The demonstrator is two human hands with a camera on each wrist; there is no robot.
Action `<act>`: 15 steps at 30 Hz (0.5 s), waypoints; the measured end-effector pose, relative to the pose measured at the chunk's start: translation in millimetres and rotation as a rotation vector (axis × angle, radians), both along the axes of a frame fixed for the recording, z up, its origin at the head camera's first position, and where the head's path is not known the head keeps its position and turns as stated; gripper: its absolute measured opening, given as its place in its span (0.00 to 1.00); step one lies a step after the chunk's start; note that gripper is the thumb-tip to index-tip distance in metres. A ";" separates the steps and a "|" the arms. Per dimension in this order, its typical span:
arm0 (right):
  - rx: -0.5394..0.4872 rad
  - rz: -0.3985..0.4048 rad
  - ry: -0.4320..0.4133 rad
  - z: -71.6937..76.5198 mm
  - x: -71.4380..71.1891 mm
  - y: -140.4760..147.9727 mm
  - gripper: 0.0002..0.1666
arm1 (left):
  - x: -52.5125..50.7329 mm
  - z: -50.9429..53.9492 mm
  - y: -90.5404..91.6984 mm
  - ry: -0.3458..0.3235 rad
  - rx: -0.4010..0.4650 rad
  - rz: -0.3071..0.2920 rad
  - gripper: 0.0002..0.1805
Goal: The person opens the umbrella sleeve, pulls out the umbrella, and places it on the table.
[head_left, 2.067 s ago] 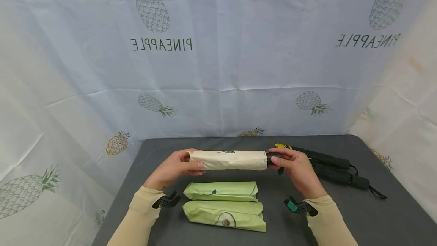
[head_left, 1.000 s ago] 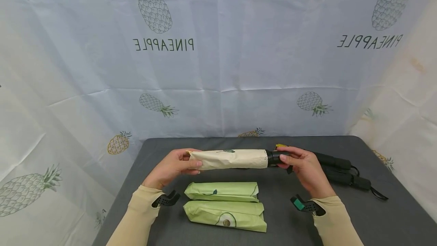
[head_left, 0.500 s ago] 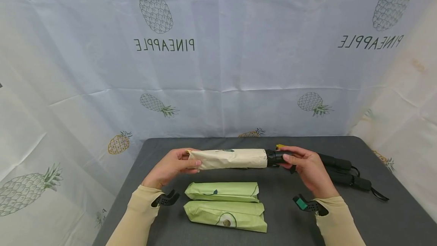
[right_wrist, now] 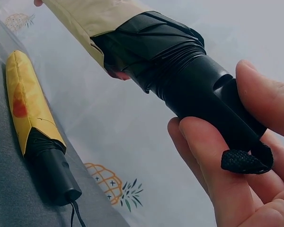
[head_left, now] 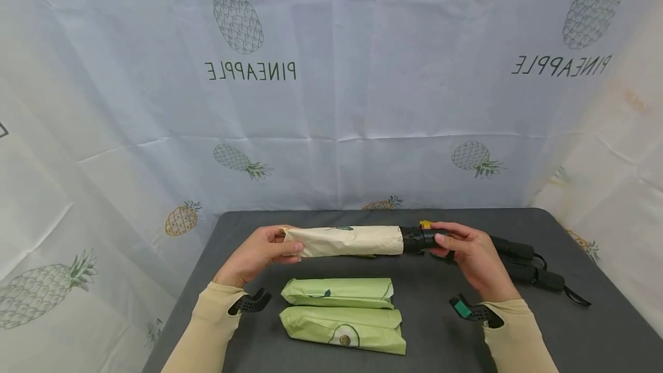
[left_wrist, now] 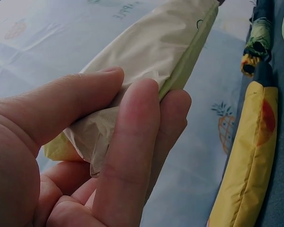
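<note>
Umbrella (head_left: 414, 240), its handle (right_wrist: 208, 97) pinched by the right hand (head_left: 477, 258) and its sleeve (head_left: 352, 241) by the left hand (head_left: 258, 255), should slide most smoothly if held straight.

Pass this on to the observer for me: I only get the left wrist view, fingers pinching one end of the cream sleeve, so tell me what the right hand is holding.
Observer: The right hand grips the black handle of the umbrella that pokes out of the cream sleeve.

Operator: Anything attached to that handle?

Observer: Yes, the right wrist view shows a black woven strap at its end, close by the fingers.

Operator: And what's on the table below the sleeve in the head view?

Observer: Two green bundles lie there, the lower one printed with an avocado half.
</note>
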State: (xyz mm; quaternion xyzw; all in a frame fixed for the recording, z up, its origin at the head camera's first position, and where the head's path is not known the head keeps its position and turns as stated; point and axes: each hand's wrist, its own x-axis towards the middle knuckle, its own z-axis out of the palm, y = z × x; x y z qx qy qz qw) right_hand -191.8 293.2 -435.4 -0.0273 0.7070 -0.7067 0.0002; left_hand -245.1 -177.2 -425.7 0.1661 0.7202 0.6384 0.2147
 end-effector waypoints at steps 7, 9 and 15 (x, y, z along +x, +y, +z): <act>0.009 -0.005 -0.007 0.7 1.9 1.3 0.27 | 2.1 -0.1 -1.0 0.004 -0.002 -0.001 0.29; 0.004 -0.003 -0.004 0.9 2.0 1.8 0.26 | 2.1 0.3 -1.2 0.002 -0.002 0.002 0.29; -0.007 0.002 0.008 0.9 3.0 4.2 0.24 | 1.6 1.2 -1.8 0.002 -0.004 0.004 0.29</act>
